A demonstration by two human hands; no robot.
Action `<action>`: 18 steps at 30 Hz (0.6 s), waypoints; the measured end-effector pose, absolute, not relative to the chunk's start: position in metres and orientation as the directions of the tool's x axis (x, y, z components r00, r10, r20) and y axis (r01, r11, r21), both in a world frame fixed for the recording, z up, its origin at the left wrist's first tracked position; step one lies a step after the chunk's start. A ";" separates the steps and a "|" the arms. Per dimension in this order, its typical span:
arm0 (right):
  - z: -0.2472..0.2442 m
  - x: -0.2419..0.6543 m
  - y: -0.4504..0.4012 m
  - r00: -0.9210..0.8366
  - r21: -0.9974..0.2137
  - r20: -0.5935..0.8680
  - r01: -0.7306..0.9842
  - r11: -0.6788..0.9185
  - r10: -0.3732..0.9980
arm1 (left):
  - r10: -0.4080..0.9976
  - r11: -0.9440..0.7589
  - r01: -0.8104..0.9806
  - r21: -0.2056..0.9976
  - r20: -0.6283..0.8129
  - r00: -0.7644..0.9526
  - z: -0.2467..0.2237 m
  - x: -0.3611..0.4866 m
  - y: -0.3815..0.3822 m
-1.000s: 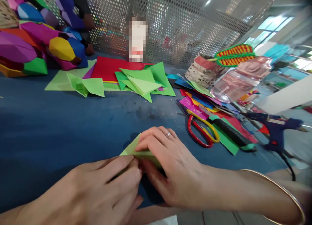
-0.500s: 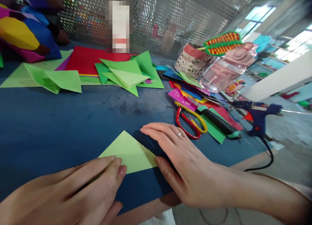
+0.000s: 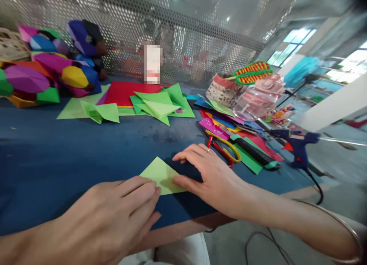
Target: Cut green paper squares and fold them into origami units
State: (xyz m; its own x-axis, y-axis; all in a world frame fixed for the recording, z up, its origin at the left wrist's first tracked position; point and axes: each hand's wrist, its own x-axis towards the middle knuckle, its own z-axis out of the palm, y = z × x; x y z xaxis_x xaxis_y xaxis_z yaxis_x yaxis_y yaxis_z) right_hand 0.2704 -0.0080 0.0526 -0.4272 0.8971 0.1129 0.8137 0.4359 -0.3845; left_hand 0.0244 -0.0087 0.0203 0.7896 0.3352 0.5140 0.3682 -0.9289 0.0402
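Observation:
A light green paper folded into a triangle (image 3: 163, 174) lies on the blue table, its peak pointing away from me. My left hand (image 3: 123, 207) rests on its left part, fingers held together and pressing the paper down; the paper's left corner is hidden under them. Over the right corner, the thumb of my right hand (image 3: 209, 173) touches the paper. That hand's fingers are apart from the thumb, above the table, and hold nothing. Scissors with red and yellow handles (image 3: 233, 150) lie just beyond my right hand, partly covered by it.
Folded green papers (image 3: 156, 104) and a red sheet (image 3: 123, 93) lie at the back. A black-handled cutter (image 3: 255, 150), a glue gun (image 3: 299, 144) and a pink bottle (image 3: 254, 102) are at the right. Colourful paper shapes (image 3: 27, 79) stand back left. The table edge (image 3: 183, 228) is near me.
The view has shifted, showing more at the back left. My right thumb has moved from beside the right corner onto the paper. My left hand still presses the left part.

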 end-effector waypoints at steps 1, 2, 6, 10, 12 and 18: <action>0.057 0.264 -0.005 -0.427 -0.329 0.070 0.843 0.425 0.902 | 0.332 -0.929 0.369 0.023 0.492 0.805 0.024 0.025 -0.009; 0.062 0.259 -0.003 -0.429 -0.288 0.031 0.861 0.419 0.903 | 0.315 -0.933 0.359 -0.007 0.462 0.829 0.027 0.026 -0.009; 0.074 0.244 0.003 -0.441 -0.291 -0.066 0.867 0.405 0.895 | 0.326 -0.935 0.354 0.026 0.454 0.829 0.033 0.024 -0.009; 0.077 0.239 0.003 -0.398 -0.322 -0.062 0.876 0.360 0.915 | 0.504 -0.857 0.475 0.199 0.519 0.690 0.029 0.019 -0.002; 0.079 0.236 0.002 -0.411 -0.294 -0.070 0.879 0.375 0.909 | 0.584 -0.801 0.545 0.248 0.524 0.620 0.027 0.018 0.007; 0.083 0.225 0.005 -0.491 -0.292 -0.066 0.842 0.454 0.869 | 0.743 -0.667 0.518 0.536 0.432 0.511 0.025 0.017 0.035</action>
State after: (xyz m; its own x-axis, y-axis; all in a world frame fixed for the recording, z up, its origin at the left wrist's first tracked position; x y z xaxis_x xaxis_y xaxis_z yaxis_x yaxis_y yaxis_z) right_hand 0.2254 0.0048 0.0828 -0.4912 0.8685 -0.0663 0.8419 0.4539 -0.2918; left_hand 0.0171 0.0353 0.0246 0.5111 0.7433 0.4316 0.5176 -0.6670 0.5359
